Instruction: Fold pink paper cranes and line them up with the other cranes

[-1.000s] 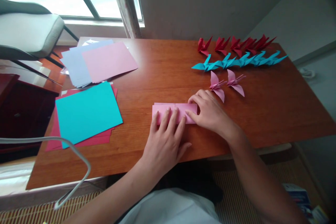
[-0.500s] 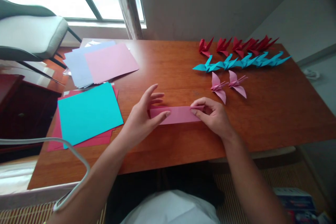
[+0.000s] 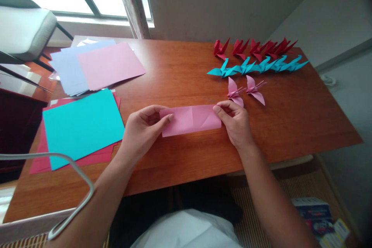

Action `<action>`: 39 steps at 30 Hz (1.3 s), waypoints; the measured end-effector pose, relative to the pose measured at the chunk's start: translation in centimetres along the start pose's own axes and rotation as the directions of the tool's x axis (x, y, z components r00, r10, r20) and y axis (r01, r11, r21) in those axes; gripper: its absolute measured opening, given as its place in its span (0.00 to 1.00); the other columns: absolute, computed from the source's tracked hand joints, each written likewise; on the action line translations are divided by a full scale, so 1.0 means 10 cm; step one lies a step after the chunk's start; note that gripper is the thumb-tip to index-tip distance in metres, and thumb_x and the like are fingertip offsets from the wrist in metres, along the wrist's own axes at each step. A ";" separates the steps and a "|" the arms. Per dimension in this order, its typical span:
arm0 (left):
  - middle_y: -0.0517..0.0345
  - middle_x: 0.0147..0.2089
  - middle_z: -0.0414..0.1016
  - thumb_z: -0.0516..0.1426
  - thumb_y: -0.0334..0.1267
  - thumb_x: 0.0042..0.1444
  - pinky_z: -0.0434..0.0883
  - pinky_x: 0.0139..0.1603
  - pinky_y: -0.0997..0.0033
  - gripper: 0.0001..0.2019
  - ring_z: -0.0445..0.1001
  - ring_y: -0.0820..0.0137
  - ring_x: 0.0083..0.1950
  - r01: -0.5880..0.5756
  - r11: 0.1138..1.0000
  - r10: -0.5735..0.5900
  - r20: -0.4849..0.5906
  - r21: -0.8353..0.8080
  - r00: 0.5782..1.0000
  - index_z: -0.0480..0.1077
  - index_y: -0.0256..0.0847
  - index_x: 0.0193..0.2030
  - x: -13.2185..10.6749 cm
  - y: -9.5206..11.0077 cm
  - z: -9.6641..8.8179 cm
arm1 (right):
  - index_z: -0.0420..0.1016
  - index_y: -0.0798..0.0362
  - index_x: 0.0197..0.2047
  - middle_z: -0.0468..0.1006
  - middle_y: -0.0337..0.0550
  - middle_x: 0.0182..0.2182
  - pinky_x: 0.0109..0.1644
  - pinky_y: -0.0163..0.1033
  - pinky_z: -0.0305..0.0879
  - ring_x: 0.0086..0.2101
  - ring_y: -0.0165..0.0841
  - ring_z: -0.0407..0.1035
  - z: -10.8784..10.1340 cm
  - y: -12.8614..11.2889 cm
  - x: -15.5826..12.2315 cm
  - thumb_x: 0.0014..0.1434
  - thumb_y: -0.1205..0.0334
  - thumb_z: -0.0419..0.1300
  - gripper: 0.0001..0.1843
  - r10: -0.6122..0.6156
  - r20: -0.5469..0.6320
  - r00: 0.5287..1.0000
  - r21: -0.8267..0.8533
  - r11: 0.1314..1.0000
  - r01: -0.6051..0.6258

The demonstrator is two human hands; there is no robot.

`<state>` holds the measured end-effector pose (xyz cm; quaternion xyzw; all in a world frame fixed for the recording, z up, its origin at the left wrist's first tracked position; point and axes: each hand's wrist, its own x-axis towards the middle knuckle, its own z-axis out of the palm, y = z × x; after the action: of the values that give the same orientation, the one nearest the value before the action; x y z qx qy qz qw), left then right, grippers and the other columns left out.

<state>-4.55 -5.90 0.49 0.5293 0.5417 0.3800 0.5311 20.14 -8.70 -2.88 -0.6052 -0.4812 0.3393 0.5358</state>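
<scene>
A folded strip of pink origami paper (image 3: 190,121), creased down the middle and along diagonals, is stretched between my hands above the table's front part. My left hand (image 3: 145,128) pinches its left end, thumb on the near face and fingers behind. At the upper right corner, my right hand (image 3: 234,122) grips it between thumb and curled fingers. Just beyond the right hand sit two pink paper cranes, a nearer one (image 3: 235,92) partly covered by the fingers and another (image 3: 255,88) to its right.
Behind the pink cranes stand rows of blue cranes (image 3: 258,66) and red cranes (image 3: 251,49). On the left lie turquoise paper (image 3: 83,128) over red sheets, and pink paper (image 3: 112,66) over pale blue sheets. A white cable (image 3: 84,176) loops by my left forearm. A chair (image 3: 26,27) stands near the window.
My left hand has closed from spread fingers to a pinch on the strip's left end. The strip is tilted up, showing more of its creased face. The camera view has shifted slightly right.
</scene>
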 end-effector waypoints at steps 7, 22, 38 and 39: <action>0.57 0.31 0.81 0.69 0.44 0.51 0.70 0.26 0.76 0.11 0.76 0.70 0.31 -0.020 0.999 0.021 -0.025 0.047 0.999 0.77 0.40 0.33 0.02 -0.03 0.00 | 0.80 0.49 0.35 0.82 0.39 0.32 0.39 0.39 0.76 0.34 0.34 0.76 -0.01 0.00 -0.01 0.57 0.45 0.70 0.15 -0.016 -0.046 0.999 -0.040 0.999 0.015; 0.58 0.35 0.84 0.71 0.43 0.49 0.73 0.30 0.75 0.10 0.79 0.69 0.34 -0.006 0.999 0.007 -0.036 0.033 0.999 0.79 0.43 0.34 0.05 -0.06 -0.02 | 0.79 0.48 0.33 0.81 0.38 0.31 0.36 0.38 0.75 0.32 0.32 0.75 -0.02 -0.02 -0.01 0.55 0.46 0.71 0.15 -0.022 -0.055 0.998 -0.030 0.999 0.020; 0.61 0.33 0.83 0.71 0.44 0.49 0.68 0.29 0.79 0.09 0.75 0.74 0.31 0.052 0.999 -0.051 -0.117 0.012 0.992 0.82 0.44 0.34 0.03 0.00 -0.03 | 0.82 0.48 0.35 0.82 0.35 0.31 0.37 0.33 0.75 0.32 0.28 0.75 -0.05 -0.05 0.00 0.56 0.55 0.73 0.08 -0.050 -0.022 0.999 0.085 0.995 0.051; 0.60 0.33 0.83 0.71 0.44 0.49 0.69 0.29 0.79 0.09 0.75 0.74 0.31 0.054 0.999 -0.053 -0.130 0.004 0.990 0.82 0.44 0.33 0.03 0.01 -0.02 | 0.82 0.48 0.35 0.82 0.35 0.31 0.37 0.33 0.75 0.32 0.28 0.75 -0.06 -0.05 0.00 0.56 0.55 0.73 0.07 -0.055 -0.025 0.998 0.072 0.996 0.056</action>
<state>-4.74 -5.53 0.55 0.4907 0.5906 0.3972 0.5026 20.59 -8.90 -2.26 -0.5758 -0.4789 0.3344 0.5721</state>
